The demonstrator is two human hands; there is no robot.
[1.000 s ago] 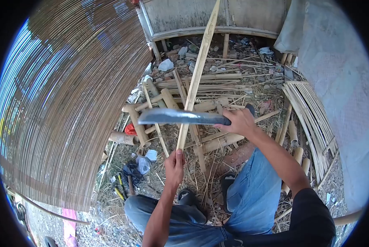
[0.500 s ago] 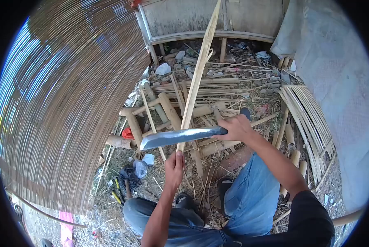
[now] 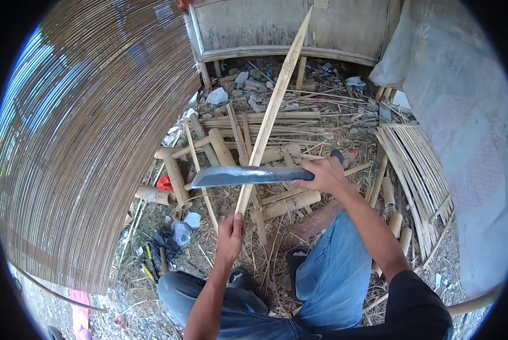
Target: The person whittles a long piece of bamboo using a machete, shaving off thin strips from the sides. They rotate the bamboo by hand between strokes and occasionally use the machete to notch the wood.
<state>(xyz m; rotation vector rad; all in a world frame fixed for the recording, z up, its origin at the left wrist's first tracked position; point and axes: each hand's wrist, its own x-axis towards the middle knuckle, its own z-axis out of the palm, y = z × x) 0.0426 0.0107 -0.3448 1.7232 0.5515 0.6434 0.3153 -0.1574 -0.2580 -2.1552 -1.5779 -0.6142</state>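
Note:
My left hand (image 3: 229,238) is closed around the lower end of a long split bamboo strip (image 3: 274,105), which slants up and away to a pointed tip. In my right hand (image 3: 323,174) is the dark handle of a machete (image 3: 245,176), its broad blade pointing left. The blade lies across the strip in this view, a little above my left thumb. Behind and below the blade stands a frame of bamboo poles (image 3: 222,148) on the straw-covered ground.
A slatted bamboo blind (image 3: 95,153) hangs at the left; a grey sheet (image 3: 458,147) hangs at the right. A bamboo slat panel (image 3: 415,175) leans near the sheet. Yellow-handled pliers (image 3: 148,265) and a black plastic bag (image 3: 166,243) lie by my left knee. Cut bamboo tubes (image 3: 158,194) lie around.
The view has shifted slightly, so the surroundings sit further left. My left hand and the strip's lower end are a little lower and further left, and the blade crosses slightly higher in the picture.

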